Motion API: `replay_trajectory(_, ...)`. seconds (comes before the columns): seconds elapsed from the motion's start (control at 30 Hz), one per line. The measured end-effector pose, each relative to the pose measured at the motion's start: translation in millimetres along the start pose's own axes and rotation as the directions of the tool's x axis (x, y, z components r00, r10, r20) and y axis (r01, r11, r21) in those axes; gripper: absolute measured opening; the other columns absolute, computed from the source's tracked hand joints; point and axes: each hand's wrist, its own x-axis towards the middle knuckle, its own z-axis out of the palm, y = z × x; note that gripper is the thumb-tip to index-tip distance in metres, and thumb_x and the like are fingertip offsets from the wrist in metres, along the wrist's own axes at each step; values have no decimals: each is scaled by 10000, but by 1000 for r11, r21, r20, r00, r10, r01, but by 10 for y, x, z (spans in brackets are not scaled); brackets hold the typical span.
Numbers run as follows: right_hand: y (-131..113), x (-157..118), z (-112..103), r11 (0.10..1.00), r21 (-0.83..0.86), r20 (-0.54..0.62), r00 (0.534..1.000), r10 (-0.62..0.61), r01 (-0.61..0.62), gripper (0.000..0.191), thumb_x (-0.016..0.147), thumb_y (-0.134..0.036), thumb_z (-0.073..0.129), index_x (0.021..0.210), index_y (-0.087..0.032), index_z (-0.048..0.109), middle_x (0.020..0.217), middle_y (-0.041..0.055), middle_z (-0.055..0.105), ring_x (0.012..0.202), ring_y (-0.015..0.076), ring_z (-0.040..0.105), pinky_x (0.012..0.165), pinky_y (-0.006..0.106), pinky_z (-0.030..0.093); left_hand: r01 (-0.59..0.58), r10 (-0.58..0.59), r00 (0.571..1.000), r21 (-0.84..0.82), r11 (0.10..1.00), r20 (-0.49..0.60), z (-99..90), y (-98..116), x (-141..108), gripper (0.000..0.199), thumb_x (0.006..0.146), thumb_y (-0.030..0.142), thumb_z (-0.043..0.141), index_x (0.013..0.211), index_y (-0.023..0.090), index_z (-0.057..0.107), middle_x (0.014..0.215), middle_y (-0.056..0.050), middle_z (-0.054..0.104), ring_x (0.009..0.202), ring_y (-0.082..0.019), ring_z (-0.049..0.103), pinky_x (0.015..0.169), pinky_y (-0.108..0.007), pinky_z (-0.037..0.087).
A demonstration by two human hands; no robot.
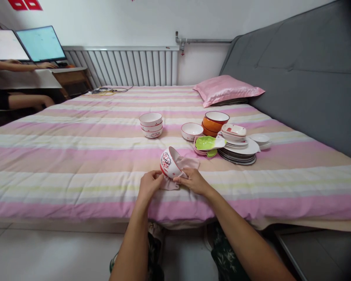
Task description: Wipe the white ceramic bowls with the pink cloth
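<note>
A white bowl [169, 164] with a red rim and a red-and-black printed pattern is tipped on its side, its mouth facing right. My right hand [194, 181] grips its lower right edge, thumb along the rim, with part of a pale pink cloth [190, 162] between. On the other side, my left hand [150, 184] is closed by the bowl's base, fingertips pinching the cloth's edge. The cloth spreads under and behind the bowl. Farther back stand a stack of matching bowls [151, 125] and a single bowl [192, 131].
To the right are orange bowls [213, 124], a green leaf-shaped dish [206, 143], stacked plates [250, 147] and small white dishes [260, 139]. All rest on a striped bedsheet [90, 156]. A pink pillow [226, 88] lies farther back. Another person's arm [17, 67] reaches across a desk at left.
</note>
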Motion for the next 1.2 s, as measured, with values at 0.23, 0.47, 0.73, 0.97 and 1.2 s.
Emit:
replay_trajectory(0.23, 24, 33, 46, 974, 210, -35, 995, 96, -86, 370, 771, -509, 635, 720, -143, 641, 628, -8, 599, 570, 117, 529, 564, 237, 435, -35, 55, 998, 380, 924, -42, 96, 35, -42, 407, 606, 444, 711, 893, 158, 666, 596, -58, 629, 635, -260, 616, 591, -304, 383)
replay_trajectory(0.47, -19, 90, 12, 778, 618, -179, 942, 282, -115, 455, 623, -519, 762, 901, -175, 658, 769, 38, 695, 732, 201, 650, 715, 354, 545, -61, 170, 968, 484, 873, -183, 240, 109, -83, 429, 742, 472, 582, 1008, 141, 646, 935, -176, 657, 880, -343, 629, 734, -388, 416)
replay_trajectory(0.73, 13, 52, 23, 722, 688, -196, 940, 281, -72, 384, 657, -462, 761, 902, -177, 680, 796, 41, 719, 758, 214, 678, 735, 360, 559, 61, 30, 991, 625, 778, -133, 375, 188, 22, 312, 794, 454, 524, 929, 213, 670, 883, -127, 712, 885, -320, 646, 691, -353, 411)
replay_trajectory(0.97, -7, 165, 17, 911, 409, -302, 949, 87, 47, 294, 760, -439, 671, 913, -190, 700, 882, 37, 712, 795, 181, 650, 772, 320, 521, 14, 113, 972, 524, 852, -208, 298, 197, 303, 296, 835, 411, 463, 898, 202, 662, 821, -70, 707, 777, -219, 645, 642, -285, 398)
replay_trajectory(1.2, -113, 857, -174, 989, 120, -321, 946, -47, 90, 309, 757, -477, 639, 697, -174, 650, 626, -5, 584, 622, 131, 539, 571, 227, 434, -48, 188, 949, 471, 881, -254, 45, 527, 1090, 372, 819, 466, 440, 941, 186, 652, 859, -73, 708, 802, -207, 649, 653, -269, 426)
